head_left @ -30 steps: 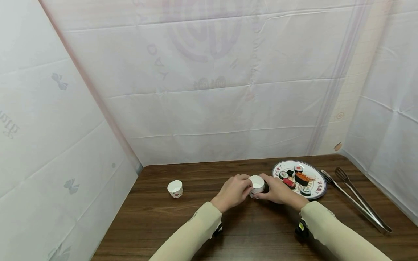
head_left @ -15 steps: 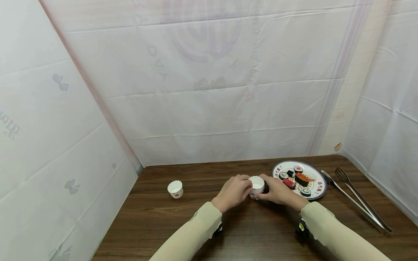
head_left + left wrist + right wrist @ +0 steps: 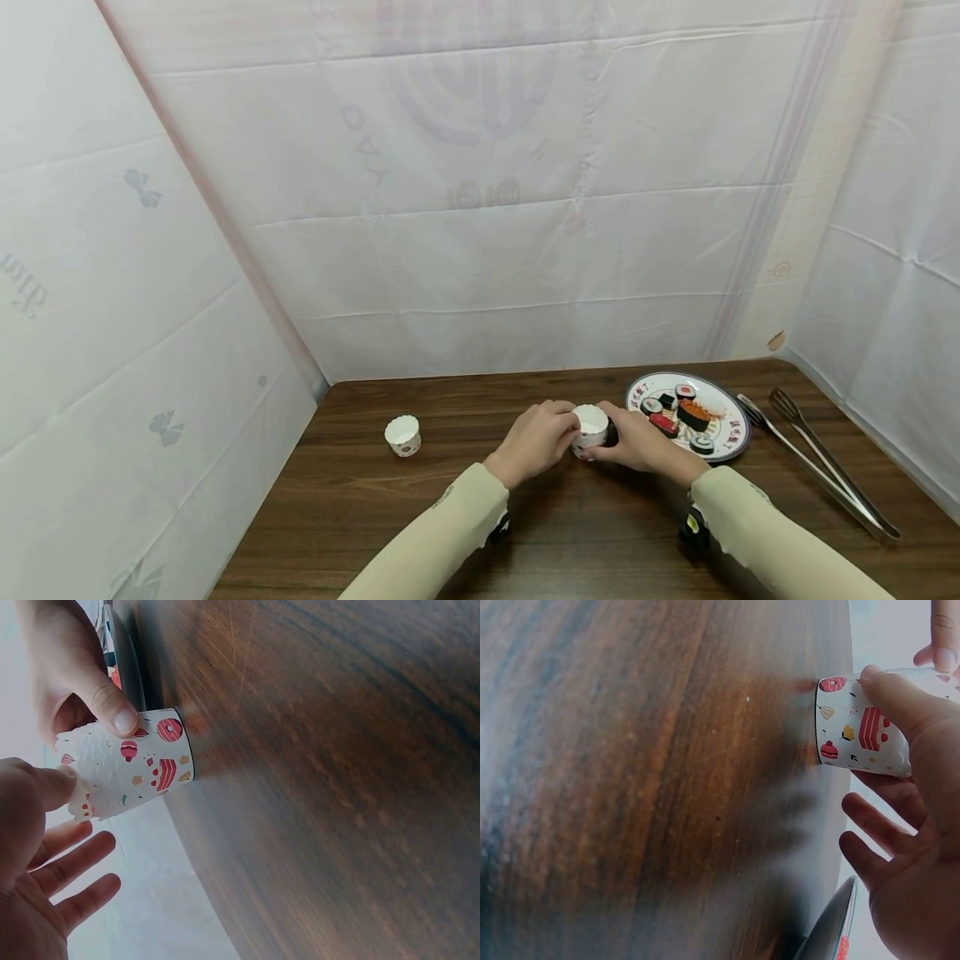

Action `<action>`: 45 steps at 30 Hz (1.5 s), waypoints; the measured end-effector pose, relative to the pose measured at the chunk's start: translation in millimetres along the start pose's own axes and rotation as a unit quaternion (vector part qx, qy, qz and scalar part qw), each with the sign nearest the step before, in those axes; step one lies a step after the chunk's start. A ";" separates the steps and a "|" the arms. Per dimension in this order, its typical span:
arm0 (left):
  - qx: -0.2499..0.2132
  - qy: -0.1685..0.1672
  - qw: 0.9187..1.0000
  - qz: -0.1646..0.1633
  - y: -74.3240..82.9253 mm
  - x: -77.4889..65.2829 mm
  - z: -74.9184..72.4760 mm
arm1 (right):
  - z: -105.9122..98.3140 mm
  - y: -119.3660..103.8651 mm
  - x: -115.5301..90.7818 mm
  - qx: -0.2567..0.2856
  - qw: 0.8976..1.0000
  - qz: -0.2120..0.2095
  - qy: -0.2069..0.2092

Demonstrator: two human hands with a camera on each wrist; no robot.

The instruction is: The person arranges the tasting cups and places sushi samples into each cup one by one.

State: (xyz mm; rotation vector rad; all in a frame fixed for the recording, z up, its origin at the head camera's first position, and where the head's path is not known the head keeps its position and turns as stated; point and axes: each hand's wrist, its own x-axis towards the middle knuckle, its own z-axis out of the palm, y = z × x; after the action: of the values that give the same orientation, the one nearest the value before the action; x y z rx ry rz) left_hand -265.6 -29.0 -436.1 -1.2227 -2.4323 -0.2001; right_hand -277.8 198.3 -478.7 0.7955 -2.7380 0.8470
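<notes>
White cup (image 3: pixel 124 763), plate (image 3: pixel 726 442) — right hand (image 3: pixel 637 437) between.

The head view is evenly bright, the right wrist view dimmer, with soft shadows (image 3: pixel 799 814) on the tabletop (image 3: pixel 652 780).

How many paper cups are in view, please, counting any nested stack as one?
2. The lone cup stands toward the left; the held cup is between the left hand and the right hand. Others may be hidden, nested in the latter.
</notes>
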 end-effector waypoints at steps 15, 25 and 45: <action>-0.017 0.068 0.997 0.016 -6.6 -1.7 -2.6 | -0.1 -0.3 -1.1 0.004 1.000 0.009 0.002; -0.030 0.123 0.992 0.026 -15.4 -5.9 -12.3 | -0.9 -1.6 -0.4 0.001 1.000 0.000 0.004; 0.004 0.117 0.993 -0.014 -44.6 -32.1 -29.8 | -2.7 -4.3 -2.0 0.004 1.000 -0.011 0.003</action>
State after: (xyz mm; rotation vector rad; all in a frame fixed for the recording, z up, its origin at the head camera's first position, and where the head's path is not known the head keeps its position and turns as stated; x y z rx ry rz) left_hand -275.2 -88.6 -420.1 -1.0949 -2.2454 -0.3221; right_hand -273.8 197.8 -475.0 0.8216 -2.7180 0.8566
